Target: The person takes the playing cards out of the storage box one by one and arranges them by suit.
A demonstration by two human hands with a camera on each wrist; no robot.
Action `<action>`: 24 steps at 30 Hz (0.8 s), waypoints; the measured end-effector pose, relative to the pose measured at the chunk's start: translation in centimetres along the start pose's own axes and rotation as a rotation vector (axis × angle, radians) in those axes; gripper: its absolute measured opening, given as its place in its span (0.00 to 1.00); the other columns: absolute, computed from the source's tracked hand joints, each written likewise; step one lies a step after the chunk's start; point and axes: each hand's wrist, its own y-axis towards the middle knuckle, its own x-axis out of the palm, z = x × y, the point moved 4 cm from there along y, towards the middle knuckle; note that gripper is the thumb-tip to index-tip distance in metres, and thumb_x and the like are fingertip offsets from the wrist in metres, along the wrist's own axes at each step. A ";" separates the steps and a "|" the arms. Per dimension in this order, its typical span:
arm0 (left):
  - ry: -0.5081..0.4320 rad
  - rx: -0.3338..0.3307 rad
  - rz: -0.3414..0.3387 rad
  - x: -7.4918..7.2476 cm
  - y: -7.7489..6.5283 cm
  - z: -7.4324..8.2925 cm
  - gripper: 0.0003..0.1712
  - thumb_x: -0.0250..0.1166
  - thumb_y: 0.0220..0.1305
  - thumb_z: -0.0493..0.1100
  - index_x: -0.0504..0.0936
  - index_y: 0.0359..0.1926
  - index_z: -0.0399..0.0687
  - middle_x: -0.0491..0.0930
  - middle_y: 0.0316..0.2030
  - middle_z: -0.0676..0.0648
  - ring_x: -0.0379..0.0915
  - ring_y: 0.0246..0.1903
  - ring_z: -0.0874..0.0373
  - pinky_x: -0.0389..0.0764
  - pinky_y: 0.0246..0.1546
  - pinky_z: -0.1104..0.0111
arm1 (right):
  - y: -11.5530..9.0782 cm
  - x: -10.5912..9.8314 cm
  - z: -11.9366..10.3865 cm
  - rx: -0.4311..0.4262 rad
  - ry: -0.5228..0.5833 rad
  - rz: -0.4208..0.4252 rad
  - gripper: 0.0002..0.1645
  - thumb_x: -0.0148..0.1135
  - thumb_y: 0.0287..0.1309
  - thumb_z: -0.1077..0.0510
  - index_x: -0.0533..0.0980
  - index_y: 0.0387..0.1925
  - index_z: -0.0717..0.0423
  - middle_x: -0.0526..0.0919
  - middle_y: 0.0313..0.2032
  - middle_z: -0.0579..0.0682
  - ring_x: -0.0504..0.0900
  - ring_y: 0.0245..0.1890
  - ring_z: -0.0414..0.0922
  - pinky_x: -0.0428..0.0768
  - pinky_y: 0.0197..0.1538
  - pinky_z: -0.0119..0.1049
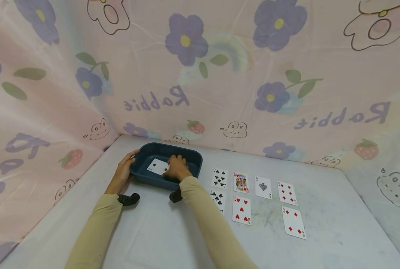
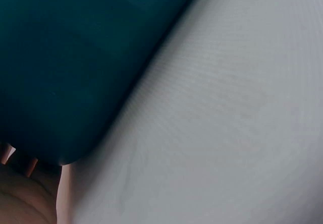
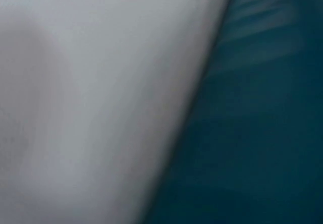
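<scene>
A dark blue-green tray (image 1: pixel 146 181) stands near the back of the table. My left hand (image 1: pixel 122 172) holds its left end, fingers along the outer wall and up at the rim. In the left wrist view, part of that hand (image 2: pixel 25 196) shows under the tray's corner (image 2: pixel 65 98). Inside the tray lies a white playing card (image 1: pixel 157 167) with black pips and a 2 at its corner. Over the card's right end my right hand (image 1: pixel 177 168) reaches down with bent fingers, hiding that end; I cannot tell whether they pinch it. Only the tray's wall (image 3: pixel 252 148) and tabletop show in the right wrist view.
Right of the tray, playing cards lie face up in two rows: two sevens of clubs (image 1: pixel 219 178), a king of hearts (image 1: pixel 241 183), an ace of spades (image 1: pixel 263 187), a six of diamonds (image 1: pixel 287 193), a five of hearts (image 1: pixel 242 210) and a four of diamonds (image 1: pixel 293 222). Printed curtains (image 1: pixel 220 93) enclose the table.
</scene>
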 end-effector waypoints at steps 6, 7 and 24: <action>0.012 0.008 0.005 0.0 0.1 -0.1 0.27 0.34 0.78 0.41 0.55 0.74 0.44 0.51 0.70 0.39 0.56 0.62 0.46 0.70 0.51 0.69 | 0.1 -0.2 0.0 -0.014 0.061 0.036 0.33 0.81 0.40 0.51 0.75 0.48 0.53 0.74 0.44 0.49 0.73 0.45 0.46 0.75 0.47 0.43; 0.007 0.007 0.007 0.0 0.1 -0.1 0.27 0.34 0.78 0.40 0.55 0.74 0.44 0.51 0.70 0.39 0.56 0.62 0.46 0.70 0.51 0.69 | 0.1 -0.3 -0.1 -0.021 0.068 0.042 0.33 0.82 0.40 0.52 0.75 0.48 0.53 0.74 0.43 0.48 0.73 0.44 0.45 0.75 0.47 0.41; -0.016 0.044 -0.003 -0.2 0.1 -0.2 0.26 0.35 0.78 0.40 0.56 0.73 0.42 0.54 0.68 0.37 0.60 0.58 0.49 0.72 0.49 0.70 | -0.3 -1.2 -1.0 -0.229 0.098 0.199 0.13 0.57 0.59 0.70 0.75 0.45 0.57 0.78 0.42 0.52 0.77 0.40 0.44 0.76 0.42 0.35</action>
